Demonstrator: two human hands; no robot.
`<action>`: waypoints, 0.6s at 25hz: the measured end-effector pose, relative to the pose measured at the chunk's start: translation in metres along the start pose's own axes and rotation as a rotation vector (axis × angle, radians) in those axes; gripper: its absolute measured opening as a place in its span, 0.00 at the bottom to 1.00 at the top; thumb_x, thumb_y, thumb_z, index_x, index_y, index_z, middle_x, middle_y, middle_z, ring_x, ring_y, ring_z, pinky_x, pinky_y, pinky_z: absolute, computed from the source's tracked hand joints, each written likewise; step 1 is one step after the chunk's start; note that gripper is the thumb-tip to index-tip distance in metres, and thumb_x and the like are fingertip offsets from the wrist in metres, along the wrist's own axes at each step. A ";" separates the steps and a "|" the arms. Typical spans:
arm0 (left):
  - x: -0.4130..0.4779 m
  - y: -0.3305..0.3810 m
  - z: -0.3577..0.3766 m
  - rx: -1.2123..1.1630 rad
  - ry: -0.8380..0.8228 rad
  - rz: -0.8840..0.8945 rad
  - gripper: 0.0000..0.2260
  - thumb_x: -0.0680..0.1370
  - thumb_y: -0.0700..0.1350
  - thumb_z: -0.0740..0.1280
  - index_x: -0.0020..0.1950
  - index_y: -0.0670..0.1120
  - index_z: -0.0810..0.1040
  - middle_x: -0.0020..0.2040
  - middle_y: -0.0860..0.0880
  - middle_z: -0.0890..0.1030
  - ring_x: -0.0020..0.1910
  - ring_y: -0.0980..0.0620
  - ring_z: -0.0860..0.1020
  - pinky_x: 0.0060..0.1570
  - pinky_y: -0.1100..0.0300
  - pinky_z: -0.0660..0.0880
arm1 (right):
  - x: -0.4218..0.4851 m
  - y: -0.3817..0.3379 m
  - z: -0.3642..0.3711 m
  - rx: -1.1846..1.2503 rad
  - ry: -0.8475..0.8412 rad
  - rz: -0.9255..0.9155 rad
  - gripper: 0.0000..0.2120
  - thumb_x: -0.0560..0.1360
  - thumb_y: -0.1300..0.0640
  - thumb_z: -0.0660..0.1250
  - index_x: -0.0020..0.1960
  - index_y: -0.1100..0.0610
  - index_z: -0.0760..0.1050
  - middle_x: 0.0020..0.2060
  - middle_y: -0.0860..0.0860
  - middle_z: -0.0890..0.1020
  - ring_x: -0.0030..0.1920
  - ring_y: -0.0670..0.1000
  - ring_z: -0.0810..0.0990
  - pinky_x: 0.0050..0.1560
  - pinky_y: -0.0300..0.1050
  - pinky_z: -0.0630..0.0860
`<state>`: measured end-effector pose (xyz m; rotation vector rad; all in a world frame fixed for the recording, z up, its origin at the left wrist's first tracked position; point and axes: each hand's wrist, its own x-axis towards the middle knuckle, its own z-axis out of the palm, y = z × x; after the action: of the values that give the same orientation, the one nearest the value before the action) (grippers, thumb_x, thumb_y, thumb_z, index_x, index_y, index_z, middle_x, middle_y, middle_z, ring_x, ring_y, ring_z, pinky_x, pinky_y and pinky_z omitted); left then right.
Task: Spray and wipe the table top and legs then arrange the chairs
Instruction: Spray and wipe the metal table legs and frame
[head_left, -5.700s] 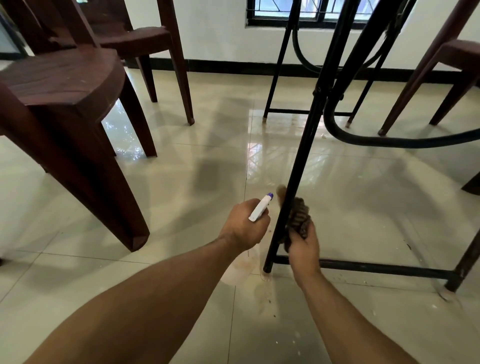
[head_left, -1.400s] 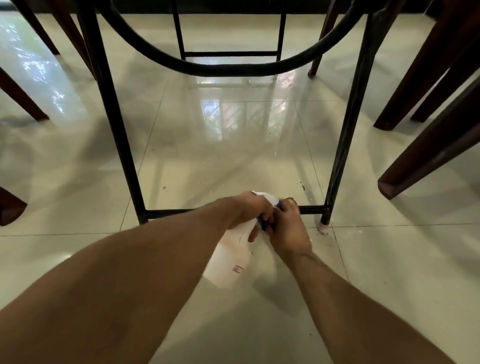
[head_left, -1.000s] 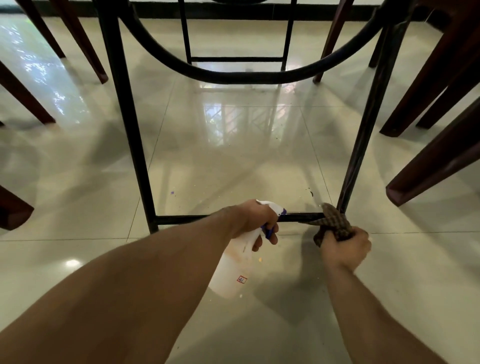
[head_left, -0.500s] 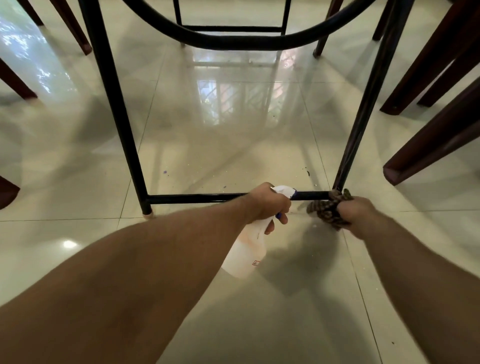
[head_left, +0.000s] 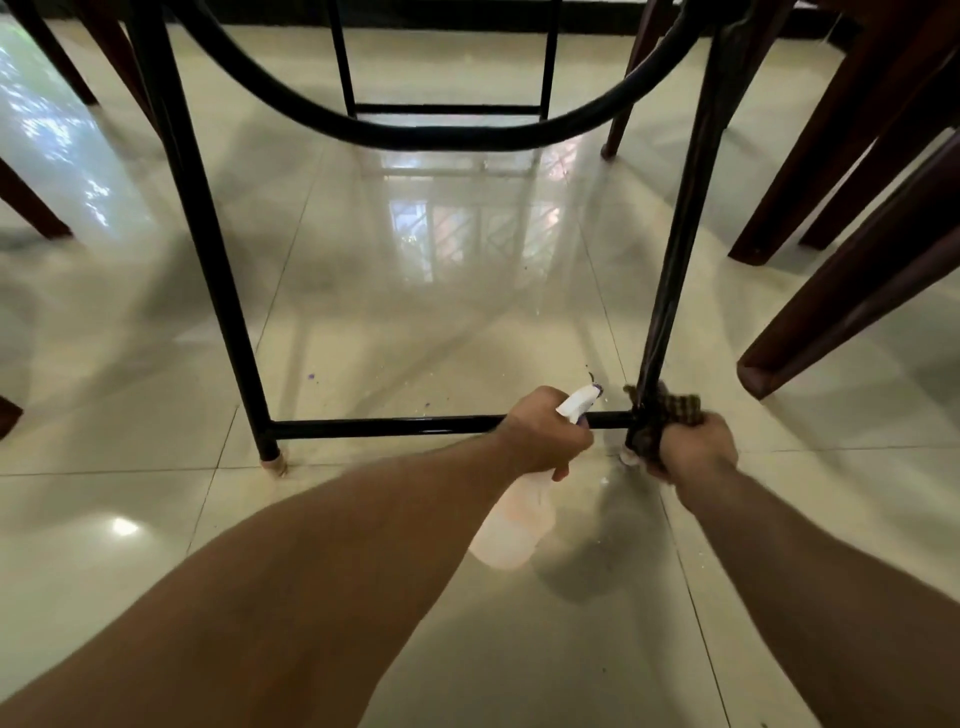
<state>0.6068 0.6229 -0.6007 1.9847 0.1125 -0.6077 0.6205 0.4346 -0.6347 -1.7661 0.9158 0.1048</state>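
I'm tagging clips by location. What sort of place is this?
Likely a home dining area: brown chair legs stand either side of a black metal table frame on glossy floor tiles showing a barred-window reflection.

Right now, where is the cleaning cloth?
Head view, right of centre: the checked cloth wraps the bottom of the black table leg, gripped by the right hand.

Glossy cream tiled floor (head_left: 363, 312), window reflection (head_left: 467, 228).
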 end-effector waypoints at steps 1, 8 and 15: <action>-0.001 0.003 0.003 -0.012 0.041 -0.009 0.03 0.78 0.39 0.65 0.46 0.40 0.76 0.44 0.40 0.84 0.22 0.48 0.77 0.28 0.58 0.75 | 0.000 0.012 0.004 -0.050 -0.018 0.011 0.19 0.66 0.59 0.72 0.56 0.55 0.77 0.42 0.57 0.84 0.37 0.60 0.85 0.34 0.62 0.83; -0.006 0.019 0.001 0.175 0.158 0.120 0.09 0.72 0.50 0.64 0.37 0.46 0.74 0.36 0.44 0.82 0.36 0.39 0.84 0.39 0.45 0.84 | -0.031 -0.009 0.026 0.120 0.070 -0.154 0.19 0.71 0.57 0.74 0.59 0.57 0.72 0.45 0.55 0.83 0.39 0.59 0.84 0.41 0.55 0.83; -0.022 0.044 -0.015 0.057 0.204 0.163 0.06 0.74 0.44 0.63 0.37 0.46 0.73 0.38 0.43 0.84 0.34 0.38 0.85 0.36 0.50 0.81 | -0.040 -0.055 -0.012 0.038 -0.144 -0.106 0.20 0.72 0.77 0.57 0.56 0.59 0.76 0.39 0.61 0.80 0.33 0.59 0.78 0.30 0.46 0.75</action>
<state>0.6076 0.6183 -0.5495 2.0839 0.0580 -0.3056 0.6224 0.4520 -0.5677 -1.7445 0.7146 0.1429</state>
